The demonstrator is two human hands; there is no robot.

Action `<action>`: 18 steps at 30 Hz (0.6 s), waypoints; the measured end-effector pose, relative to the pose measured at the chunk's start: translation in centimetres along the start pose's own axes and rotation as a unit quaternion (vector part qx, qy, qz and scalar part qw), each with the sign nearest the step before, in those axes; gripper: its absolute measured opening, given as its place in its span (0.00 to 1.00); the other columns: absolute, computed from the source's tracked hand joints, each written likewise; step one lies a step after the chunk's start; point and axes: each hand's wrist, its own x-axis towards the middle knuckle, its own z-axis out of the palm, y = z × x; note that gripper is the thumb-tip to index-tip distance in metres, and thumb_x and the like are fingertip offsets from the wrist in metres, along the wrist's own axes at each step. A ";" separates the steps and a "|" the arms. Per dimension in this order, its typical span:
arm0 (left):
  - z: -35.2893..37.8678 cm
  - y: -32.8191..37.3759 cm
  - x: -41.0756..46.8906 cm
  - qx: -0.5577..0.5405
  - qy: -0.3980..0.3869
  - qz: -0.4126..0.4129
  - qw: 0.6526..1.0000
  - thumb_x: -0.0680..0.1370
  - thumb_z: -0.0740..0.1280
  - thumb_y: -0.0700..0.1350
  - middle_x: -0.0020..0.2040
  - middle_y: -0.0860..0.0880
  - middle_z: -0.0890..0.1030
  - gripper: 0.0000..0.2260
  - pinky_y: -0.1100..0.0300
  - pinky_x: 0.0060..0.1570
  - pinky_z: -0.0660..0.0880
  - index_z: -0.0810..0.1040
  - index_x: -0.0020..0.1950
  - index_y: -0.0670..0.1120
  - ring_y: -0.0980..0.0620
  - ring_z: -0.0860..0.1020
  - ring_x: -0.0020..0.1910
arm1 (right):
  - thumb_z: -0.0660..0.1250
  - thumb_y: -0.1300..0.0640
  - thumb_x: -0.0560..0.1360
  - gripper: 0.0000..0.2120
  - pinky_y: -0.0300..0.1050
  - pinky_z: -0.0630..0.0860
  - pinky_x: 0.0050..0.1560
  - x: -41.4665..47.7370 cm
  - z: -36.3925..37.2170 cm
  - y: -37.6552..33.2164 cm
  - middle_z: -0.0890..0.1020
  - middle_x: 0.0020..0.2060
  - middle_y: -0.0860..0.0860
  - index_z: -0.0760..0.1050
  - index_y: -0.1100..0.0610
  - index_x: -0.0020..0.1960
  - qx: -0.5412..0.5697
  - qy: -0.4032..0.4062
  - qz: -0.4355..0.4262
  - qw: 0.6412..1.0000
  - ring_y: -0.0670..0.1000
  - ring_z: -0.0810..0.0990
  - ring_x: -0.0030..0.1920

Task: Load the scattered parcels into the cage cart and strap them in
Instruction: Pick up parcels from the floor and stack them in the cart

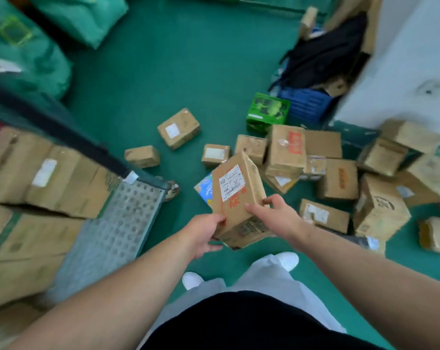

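I hold a brown cardboard parcel [236,195] with a white shipping label and red print in front of me, above the green floor. My left hand [203,234] grips its lower left corner. My right hand [274,214] grips its right side, fingers curled over the top face. To the left stands the cage cart [112,231], with a perforated grey metal deck and a dark rail; several cardboard boxes [49,178] lie stacked in it. Many more brown parcels [337,178] lie scattered on the floor to the right and ahead.
Two small boxes [179,128] [142,156] lie apart on the floor ahead. A green printed carton [268,112], a blue crate [307,103] and a black bag [325,56] sit by the white wall at right. Green sacks [24,54] pile up at the upper left.
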 end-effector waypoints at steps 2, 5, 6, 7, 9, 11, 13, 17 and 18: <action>-5.2 -2.6 -1.6 -0.044 0.004 -0.001 0.999 0.83 0.64 0.48 0.56 0.46 0.84 0.11 0.47 0.57 0.77 0.80 0.62 0.47 0.46 0.81 0.54 | 0.70 0.32 0.70 0.34 0.46 0.78 0.45 -0.7 5.7 -2.4 0.79 0.58 0.49 0.67 0.48 0.70 -0.075 0.006 -0.026 0.997 0.49 0.81 0.52; -12.9 -6.7 -4.4 -0.125 0.003 -0.006 0.992 0.79 0.69 0.58 0.57 0.48 0.85 0.14 0.43 0.65 0.74 0.82 0.60 0.52 0.46 0.81 0.57 | 0.68 0.29 0.65 0.38 0.48 0.80 0.52 -2.8 15.7 -5.4 0.75 0.60 0.51 0.66 0.43 0.71 -0.177 0.019 -0.072 0.981 0.54 0.80 0.56; -15.3 -8.0 -5.1 -0.166 -0.005 -0.012 0.986 0.77 0.69 0.62 0.57 0.48 0.85 0.17 0.41 0.67 0.72 0.82 0.59 0.53 0.45 0.82 0.57 | 0.67 0.28 0.64 0.39 0.49 0.80 0.56 -3.5 19.2 -6.2 0.74 0.60 0.51 0.66 0.42 0.71 -0.203 0.014 -0.092 0.975 0.55 0.79 0.58; -17.2 -8.8 -5.9 -0.192 -0.012 -0.017 0.981 0.76 0.68 0.65 0.54 0.49 0.86 0.19 0.40 0.66 0.72 0.83 0.58 0.54 0.45 0.83 0.56 | 0.66 0.28 0.64 0.38 0.51 0.79 0.59 -4.1 22.1 -6.8 0.73 0.60 0.51 0.65 0.40 0.70 -0.225 0.004 -0.105 0.969 0.56 0.78 0.60; -22.4 -11.6 -7.7 -0.232 -0.013 -0.016 0.972 0.75 0.65 0.69 0.43 0.53 0.87 0.21 0.40 0.64 0.72 0.83 0.53 0.55 0.47 0.84 0.51 | 0.65 0.29 0.65 0.33 0.52 0.77 0.61 -5.5 28.9 -8.4 0.71 0.58 0.51 0.66 0.38 0.68 -0.287 -0.031 -0.147 0.946 0.59 0.77 0.61; -25.2 -13.6 -8.7 -0.259 -0.008 -0.018 0.966 0.67 0.67 0.75 0.44 0.55 0.86 0.27 0.35 0.69 0.65 0.82 0.55 0.57 0.46 0.81 0.56 | 0.64 0.30 0.66 0.31 0.52 0.77 0.62 -6.3 32.6 -9.1 0.71 0.56 0.50 0.68 0.39 0.67 -0.346 -0.058 -0.165 0.922 0.58 0.77 0.61; -29.3 -16.3 -9.5 -0.295 0.008 -0.006 0.955 0.54 0.72 0.79 0.54 0.52 0.86 0.42 0.36 0.69 0.66 0.82 0.62 0.57 0.44 0.80 0.62 | 0.63 0.30 0.65 0.31 0.50 0.77 0.61 -7.2 37.1 -10.8 0.71 0.56 0.48 0.70 0.38 0.67 -0.395 -0.086 -0.213 0.890 0.55 0.76 0.60; -34.5 -19.0 -10.5 -0.378 0.021 0.026 0.925 0.57 0.77 0.74 0.56 0.47 0.86 0.40 0.44 0.67 0.74 0.84 0.62 0.53 0.44 0.83 0.58 | 0.61 0.32 0.67 0.29 0.48 0.75 0.65 -8.3 43.1 -14.1 0.72 0.59 0.47 0.75 0.37 0.66 -0.458 -0.124 -0.279 0.835 0.54 0.75 0.64; -35.5 -19.4 -10.7 -0.410 0.018 0.033 0.911 0.58 0.78 0.71 0.55 0.46 0.87 0.37 0.48 0.63 0.76 0.85 0.61 0.52 0.45 0.83 0.55 | 0.61 0.32 0.68 0.29 0.47 0.73 0.67 -8.7 44.3 -14.7 0.72 0.63 0.48 0.74 0.36 0.68 -0.474 -0.135 -0.290 0.820 0.54 0.72 0.67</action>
